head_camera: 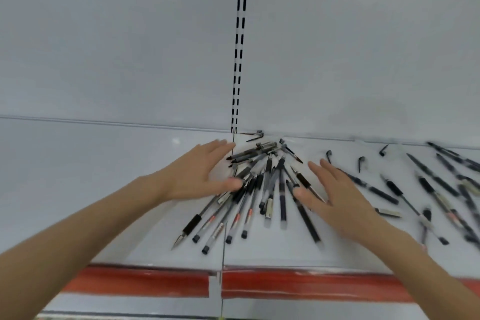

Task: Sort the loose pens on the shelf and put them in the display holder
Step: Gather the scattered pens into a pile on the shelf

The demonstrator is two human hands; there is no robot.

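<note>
Gathering step, by my read, and early. Nearest me is the red edge strip [285,284] of the shelf [130,228]. Past it, my left hand [200,174] and right hand [335,197] flank the fanned pile of pens [262,189]. Fingers are straight and spread, gripping nothing, thumbs touching pens at the pile's edges. Further right, scattered pens [436,184] lie apart, with loose caps [361,163] toward the back panel [104,47]. No display holder in view. Nothing looks sorted or placed yet, so the whole job is left.
</note>
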